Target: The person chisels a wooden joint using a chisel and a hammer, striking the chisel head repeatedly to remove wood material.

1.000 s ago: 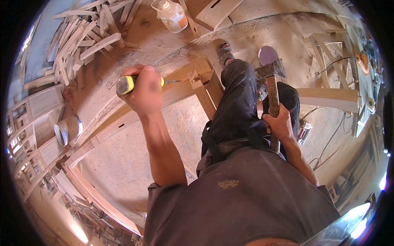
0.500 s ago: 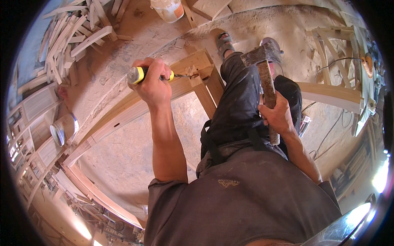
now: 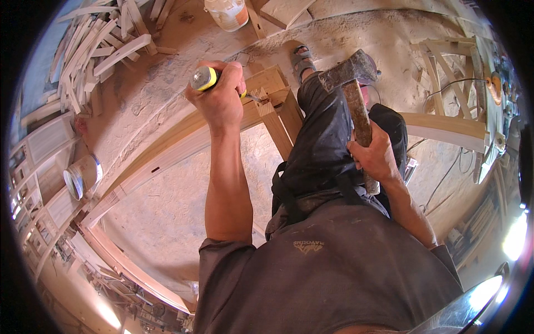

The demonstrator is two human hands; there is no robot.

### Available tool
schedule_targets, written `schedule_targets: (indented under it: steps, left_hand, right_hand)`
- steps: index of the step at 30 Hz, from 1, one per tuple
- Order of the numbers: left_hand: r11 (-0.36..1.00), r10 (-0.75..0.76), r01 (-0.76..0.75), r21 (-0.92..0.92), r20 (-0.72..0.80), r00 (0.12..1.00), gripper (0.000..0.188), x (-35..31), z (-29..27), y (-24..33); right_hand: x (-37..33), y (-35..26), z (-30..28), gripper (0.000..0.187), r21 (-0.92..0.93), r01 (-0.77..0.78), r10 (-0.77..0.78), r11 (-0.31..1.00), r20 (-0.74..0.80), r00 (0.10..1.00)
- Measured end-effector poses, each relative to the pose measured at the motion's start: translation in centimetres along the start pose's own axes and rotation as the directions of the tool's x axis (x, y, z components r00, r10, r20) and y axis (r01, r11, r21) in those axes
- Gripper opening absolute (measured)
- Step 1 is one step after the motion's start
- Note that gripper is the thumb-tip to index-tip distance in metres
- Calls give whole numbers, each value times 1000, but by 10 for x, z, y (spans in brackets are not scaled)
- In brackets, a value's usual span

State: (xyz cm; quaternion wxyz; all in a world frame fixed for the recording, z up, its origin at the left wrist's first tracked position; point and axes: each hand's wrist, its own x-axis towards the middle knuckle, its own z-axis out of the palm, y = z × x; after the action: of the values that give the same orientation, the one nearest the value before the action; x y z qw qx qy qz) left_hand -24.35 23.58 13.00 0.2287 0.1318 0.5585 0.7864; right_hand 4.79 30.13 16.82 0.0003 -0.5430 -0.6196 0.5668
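My left hand [image 3: 219, 103] is closed around the yellow-and-black handle of a chisel [image 3: 204, 78]. Its blade, partly hidden by my fingers, slopes to the right toward a cut near the corner joint of a wooden frame [image 3: 276, 129]. Whether the tip touches the wood I cannot tell. Wood chips lie around that cut. In my right hand [image 3: 379, 155] is a hatchet [image 3: 359, 106], gripped on the lower half of its worn wooden handle. The heavy metal head is held up over my legs, to the right of the joint and apart from the chisel.
Offcuts [image 3: 125, 55] are heaped at the far left. A white bucket [image 3: 228, 15] stands beyond the frame, and another bucket [image 3: 83, 177] is on the left. A long timber [image 3: 445, 131] runs off to the right, near a wooden trestle [image 3: 453, 83] and a loose cable [image 3: 448, 192].
My left hand has shifted a little to the right and the chisel handle has swung up toward me. The hatchet head has risen slightly and turned in my right hand.
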Motion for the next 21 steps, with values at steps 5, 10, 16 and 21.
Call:
schedule_targets:
  steps: [5, 10, 16, 21]
  left_hand:
    - [999, 2, -4, 45, 47, 999, 17, 2, 4, -3]
    - [989, -76, 54, 141, 152, 985, 14, 11, 8, -7]
    - [894, -211, 64, 443, 290, 934, 26, 28, 25, -14]
    - [899, -205, 88, 429, 234, 950, 29, 31, 39, -28]
  right_hand:
    - [-2, 2, 2, 38, 12, -15, 15, 1000, -10, 1000]
    - [0, -13, -1, 28, -20, 76, -77, 997, -56, 995]
    - [17, -106, -25, 19, 153, 513, -461, 845, -277, 843]
    - [24, -158, -28, 18, 20, 710, -655, 704, -369, 659]
